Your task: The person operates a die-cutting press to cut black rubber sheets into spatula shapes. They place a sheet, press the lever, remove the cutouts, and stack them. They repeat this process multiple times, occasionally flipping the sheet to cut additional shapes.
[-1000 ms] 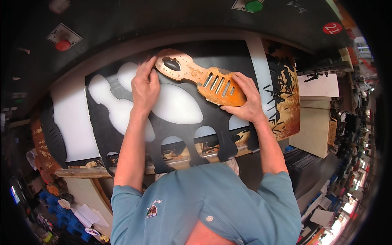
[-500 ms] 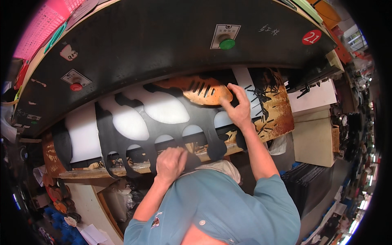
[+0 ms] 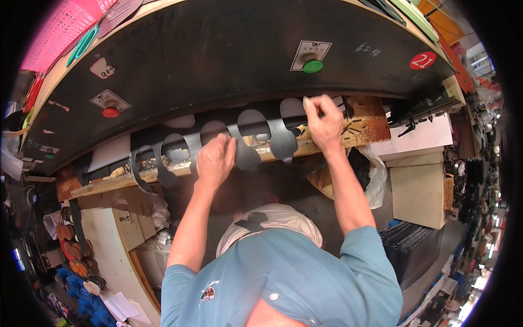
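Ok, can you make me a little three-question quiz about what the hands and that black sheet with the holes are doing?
1. True or false: both hands touch the black cut-out sheet.
2. Which hand is higher in the picture? A) left hand B) right hand
3. Fill in: the round button above the right hand is ____ in colour.

Key:
1. True. The left hand grips the sheet's lower edge near the wooden board; the right hand pinches its upper edge.
2. B.
3. Green. The red button sits far off to the left on the dark machine.
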{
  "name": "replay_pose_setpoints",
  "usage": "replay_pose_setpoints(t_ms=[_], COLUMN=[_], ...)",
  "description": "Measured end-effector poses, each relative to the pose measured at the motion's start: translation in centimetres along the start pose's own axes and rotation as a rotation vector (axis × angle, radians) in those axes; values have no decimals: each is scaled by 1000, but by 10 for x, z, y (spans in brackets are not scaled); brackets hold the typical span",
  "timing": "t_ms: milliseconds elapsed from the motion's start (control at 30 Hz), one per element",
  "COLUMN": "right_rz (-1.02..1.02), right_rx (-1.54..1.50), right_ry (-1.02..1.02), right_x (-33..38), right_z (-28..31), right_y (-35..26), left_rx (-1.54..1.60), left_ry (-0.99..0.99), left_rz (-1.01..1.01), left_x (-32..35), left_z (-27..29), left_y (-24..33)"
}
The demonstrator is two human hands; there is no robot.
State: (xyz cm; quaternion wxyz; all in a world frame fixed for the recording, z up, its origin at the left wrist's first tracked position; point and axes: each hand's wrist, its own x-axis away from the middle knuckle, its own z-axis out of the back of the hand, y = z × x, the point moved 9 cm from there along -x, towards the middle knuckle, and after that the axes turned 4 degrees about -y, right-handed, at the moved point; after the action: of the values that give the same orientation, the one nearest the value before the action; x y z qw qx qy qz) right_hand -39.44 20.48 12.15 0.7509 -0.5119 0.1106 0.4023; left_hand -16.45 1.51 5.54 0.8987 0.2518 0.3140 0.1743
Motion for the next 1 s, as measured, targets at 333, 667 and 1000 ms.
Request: replay_pose_setpoints(t_ms=[333,667,1000], right_rz=[218,197,-104], right_rx=[271,254,78], right_ry=[-119,-143,-363], right_x=[60,67,60], right_z=[-39,-41,-43], right_y=[3,10,20], left_rx=[-77,-72,-36], left_ry=[-43,-50,-133], left_rz=[97,174,151], left_x=[-8,0,-1], left_z=[-4,-7,-4], left_y=[0,-3,-2])
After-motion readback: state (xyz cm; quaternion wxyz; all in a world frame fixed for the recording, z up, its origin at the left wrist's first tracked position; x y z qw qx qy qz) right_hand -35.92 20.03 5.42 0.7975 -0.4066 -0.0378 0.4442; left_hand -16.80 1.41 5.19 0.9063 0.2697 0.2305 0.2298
